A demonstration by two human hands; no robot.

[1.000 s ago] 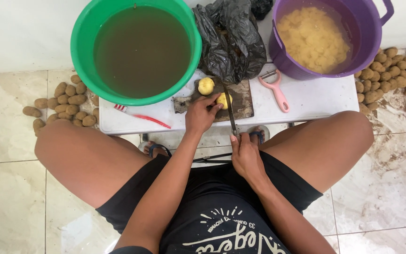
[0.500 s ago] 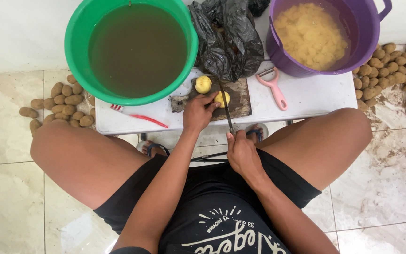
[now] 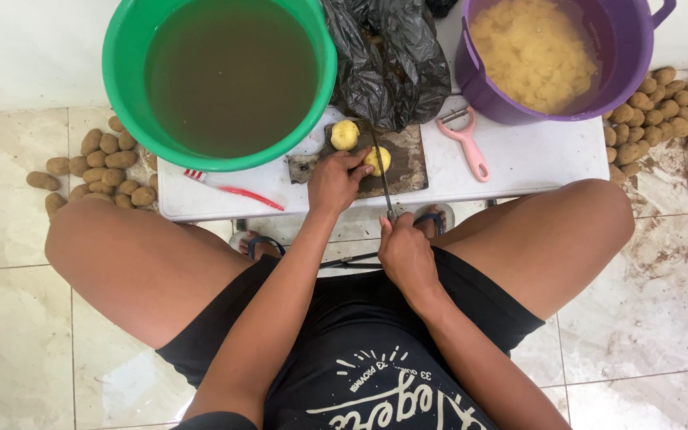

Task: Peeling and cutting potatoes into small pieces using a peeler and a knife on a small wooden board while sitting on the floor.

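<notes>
Plastic, black and crumpled, a bag (image 3: 392,60) sat at top centre between the green tub (image 3: 125,119) of murky water and the purple bucket (image 3: 479,84) of peeled pieces. My left hand (image 3: 334,181) pressed fingertips on a pale yellow peeled potato (image 3: 377,160), smooth and rounded, on the dark cutting board (image 3: 408,159) at mid-frame on the white tabletop (image 3: 535,155). My right hand (image 3: 406,253) gripped the knife (image 3: 382,171), blade against that potato. Another peeled potato (image 3: 345,134) lay just above.

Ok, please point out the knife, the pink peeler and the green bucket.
knife (image 3: 381,171), head view, middle of the blade beside the peeled potato.
pink peeler (image 3: 469,151), head view, on its handle.
green bucket (image 3: 125,131), head view, on its left rim.
</notes>
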